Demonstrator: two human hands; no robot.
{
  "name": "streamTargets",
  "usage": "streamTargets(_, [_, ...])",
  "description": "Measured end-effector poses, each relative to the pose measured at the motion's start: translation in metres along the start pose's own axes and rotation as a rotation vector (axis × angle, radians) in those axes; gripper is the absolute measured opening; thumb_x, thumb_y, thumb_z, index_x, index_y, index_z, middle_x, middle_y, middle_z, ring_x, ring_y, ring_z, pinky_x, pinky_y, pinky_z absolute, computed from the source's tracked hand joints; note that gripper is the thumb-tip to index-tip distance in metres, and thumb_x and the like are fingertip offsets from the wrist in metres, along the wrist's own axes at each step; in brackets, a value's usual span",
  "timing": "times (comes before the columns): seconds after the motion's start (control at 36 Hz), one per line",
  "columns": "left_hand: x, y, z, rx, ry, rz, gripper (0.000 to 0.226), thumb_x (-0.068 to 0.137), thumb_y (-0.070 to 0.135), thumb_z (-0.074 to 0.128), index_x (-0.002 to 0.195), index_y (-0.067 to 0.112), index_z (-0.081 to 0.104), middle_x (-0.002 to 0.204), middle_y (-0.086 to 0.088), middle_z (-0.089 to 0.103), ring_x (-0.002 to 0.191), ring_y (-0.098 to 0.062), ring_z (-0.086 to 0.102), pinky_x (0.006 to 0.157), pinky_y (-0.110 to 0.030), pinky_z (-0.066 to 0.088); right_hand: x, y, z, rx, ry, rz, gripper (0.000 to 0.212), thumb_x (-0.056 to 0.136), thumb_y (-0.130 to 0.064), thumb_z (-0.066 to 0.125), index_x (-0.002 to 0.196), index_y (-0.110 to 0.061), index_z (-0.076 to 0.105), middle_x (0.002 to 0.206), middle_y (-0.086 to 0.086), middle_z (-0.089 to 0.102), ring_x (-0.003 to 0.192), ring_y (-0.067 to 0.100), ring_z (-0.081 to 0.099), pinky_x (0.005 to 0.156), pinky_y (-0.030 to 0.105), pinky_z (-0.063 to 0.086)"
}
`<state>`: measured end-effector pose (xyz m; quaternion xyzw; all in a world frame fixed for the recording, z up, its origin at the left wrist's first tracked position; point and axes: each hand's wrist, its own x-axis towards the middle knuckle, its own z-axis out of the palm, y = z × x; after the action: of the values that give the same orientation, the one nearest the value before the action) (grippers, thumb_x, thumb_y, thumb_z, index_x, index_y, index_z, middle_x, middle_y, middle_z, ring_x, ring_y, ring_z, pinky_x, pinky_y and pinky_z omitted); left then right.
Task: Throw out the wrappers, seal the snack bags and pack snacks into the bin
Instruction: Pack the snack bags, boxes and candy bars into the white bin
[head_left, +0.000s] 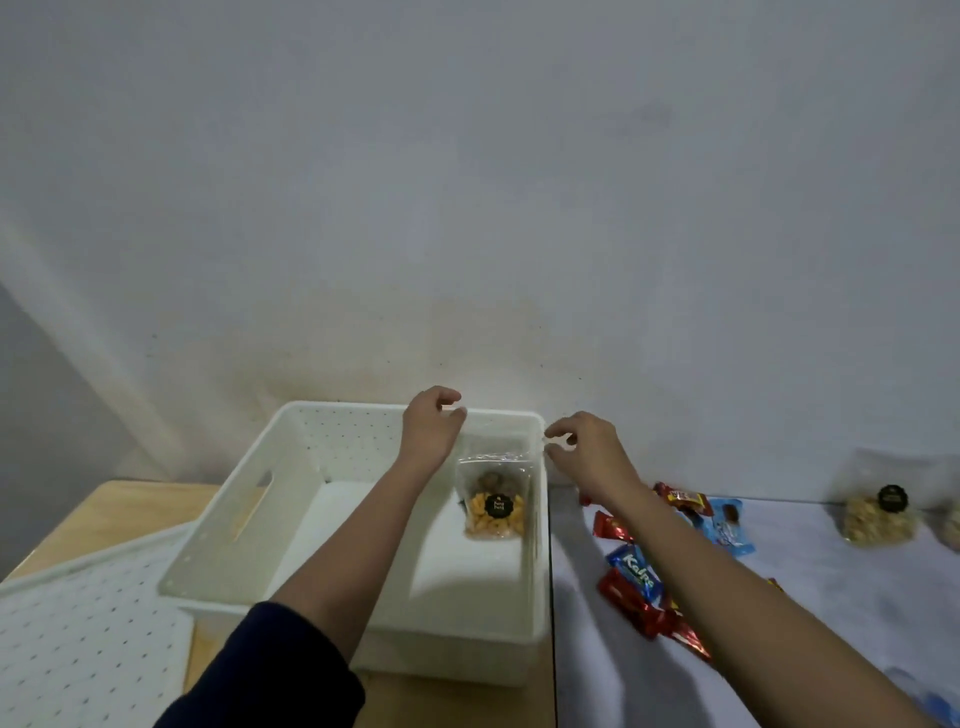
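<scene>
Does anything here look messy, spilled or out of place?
Nothing is spilled or broken. The untidiest spot is the wrapped candies on the cloth right of the white bin: they lie scattered at all angles, some overlapping. The clear snack bag in the bin stands by its right wall.

Clear snack bag (494, 506) is held upright inside white bin (249, 499), by right wall; wrapped candies (631, 571) are scattered outside.
</scene>
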<state>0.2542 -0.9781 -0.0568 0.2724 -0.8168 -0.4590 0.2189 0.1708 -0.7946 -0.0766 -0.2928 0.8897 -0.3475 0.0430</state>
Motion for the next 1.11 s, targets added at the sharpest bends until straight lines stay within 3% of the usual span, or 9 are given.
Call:
streamTargets(0.22, [-0.035, 0.071, 0.062, 0.105, -0.157, 0.218, 0.022, 0.088, 0.01, 0.057, 0.11, 0.007, 0.061, 0.114, -0.007, 0.061, 0.103, -0.015, 0.053, 0.088, -0.02, 0.038, -0.049, 0.069, -0.088, -0.032, 0.07, 0.16, 0.023, 0.084, -0.02, 0.064, 0.106, -0.017, 0.066, 0.115, 0.003, 0.06, 0.101, 0.019, 0.056, 0.088, 0.034, 0.047])
streamTargets(0.36, [-0.059, 0.105, 0.137, 0.164, -0.27, 0.31, 0.026, 0.085, 0.011, 0.061, 0.111, 0.008, 0.062, 0.116, -0.007, 0.061, 0.106, -0.018, 0.054, 0.087, -0.019, 0.037, -0.087, 0.134, -0.146, -0.109, 0.114, 0.267, 0.027, 0.082, -0.019, 0.066, 0.109, -0.017, 0.065, 0.116, 0.004, 0.061, 0.107, 0.02, 0.056, 0.089, 0.032, 0.046])
streamTargets(0.61, [-0.111, 0.159, 0.285, 0.24, -0.437, 0.403, 0.03, 0.085, 0.016, 0.06, 0.115, 0.012, 0.058, 0.12, -0.006, 0.057, 0.115, -0.022, 0.048, 0.098, -0.032, 0.039, -0.149, 0.253, -0.252, -0.162, 0.135, 0.418, 0.035, 0.078, -0.014, 0.066, 0.112, -0.015, 0.065, 0.119, 0.003, 0.064, 0.108, 0.022, 0.059, 0.087, 0.03, 0.047])
streamTargets(0.75, [-0.134, 0.186, 0.357, 0.267, -0.462, 0.419, 0.033, 0.085, 0.016, 0.058, 0.118, 0.011, 0.056, 0.122, -0.006, 0.055, 0.117, -0.022, 0.045, 0.098, -0.031, 0.037, -0.161, 0.312, -0.302, -0.181, 0.163, 0.417, 0.029, 0.078, -0.016, 0.063, 0.106, -0.018, 0.068, 0.111, 0.0, 0.065, 0.101, 0.018, 0.059, 0.08, 0.029, 0.048])
streamTargets(0.86, [-0.143, 0.2, 0.406, 0.271, -0.447, 0.426, 0.034, 0.085, 0.015, 0.057, 0.12, 0.012, 0.054, 0.125, -0.005, 0.054, 0.118, -0.02, 0.044, 0.098, -0.029, 0.035, -0.158, 0.356, -0.334, -0.145, 0.183, 0.391, 0.028, 0.074, -0.012, 0.067, 0.101, -0.019, 0.07, 0.105, 0.0, 0.067, 0.098, 0.019, 0.06, 0.083, 0.034, 0.05])
streamTargets(1.0, [-0.142, 0.21, 0.453, 0.304, -0.374, 0.41, 0.034, 0.084, 0.009, 0.053, 0.118, 0.011, 0.056, 0.126, -0.005, 0.053, 0.119, -0.021, 0.042, 0.098, -0.027, 0.035, -0.144, 0.407, -0.359, -0.11, 0.223, 0.338, 0.027, 0.078, -0.009, 0.068, 0.105, -0.014, 0.069, 0.104, 0.0, 0.066, 0.086, 0.011, 0.054, 0.078, 0.024, 0.044])
streamTargets(1.11, [-0.136, 0.211, 0.475, 0.381, -0.292, 0.462, 0.034, 0.083, 0.005, 0.05, 0.116, 0.01, 0.057, 0.123, -0.006, 0.055, 0.114, -0.023, 0.045, 0.094, -0.03, 0.039, -0.126, 0.434, -0.364, -0.064, 0.237, 0.32, 0.025, 0.079, -0.006, 0.067, 0.104, -0.012, 0.069, 0.103, 0.002, 0.067, 0.086, 0.013, 0.057, 0.079, 0.025, 0.045])
